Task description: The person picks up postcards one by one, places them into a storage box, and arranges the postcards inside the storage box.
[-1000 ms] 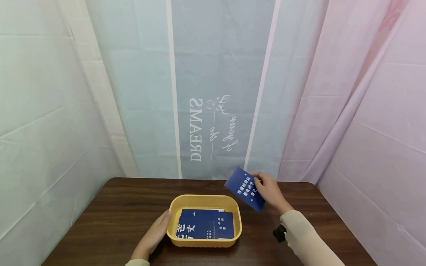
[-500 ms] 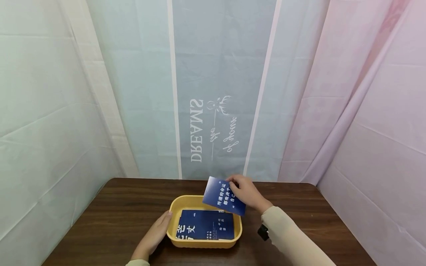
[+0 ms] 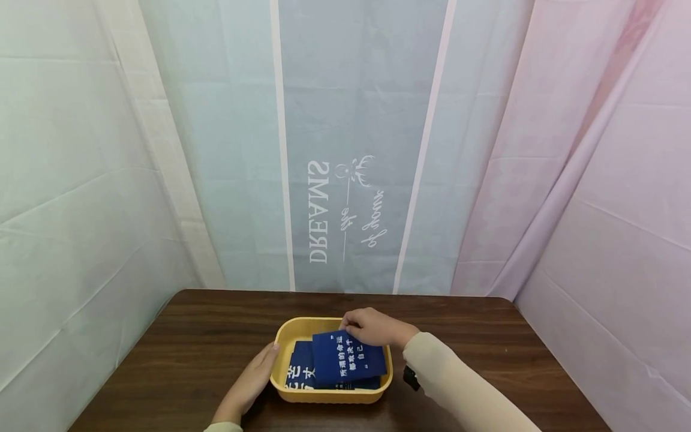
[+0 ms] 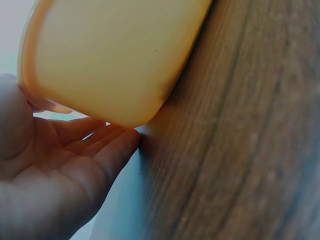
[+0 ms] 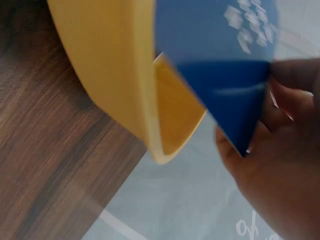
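My right hand (image 3: 375,327) pinches a blue card (image 3: 348,360) with white Chinese characters between thumb and fingers. The card is tilted over the right part of a yellow plastic basket (image 3: 283,336). In the right wrist view the blue card (image 5: 225,95) crosses the basket's rim (image 5: 149,90), with my thumb on one face and fingers behind it. Under it inside the basket lies a blue printed card (image 3: 302,360), partly covered. My left hand (image 3: 251,378) holds the basket's left side, thumb at the rim; in the left wrist view its fingers (image 4: 117,150) lie along the outer wall.
The basket stands on a dark wooden table (image 3: 216,324), near its front middle. Behind the table hangs a pale blue curtain (image 3: 345,120) with mirrored lettering, and light cloth walls close off both sides. A black device (image 3: 411,378) sits at my right wrist.
My right hand has brought the blue card leftward and down, from right of the basket to over its contents, covering part of the card inside. My left hand has stayed on the basket.
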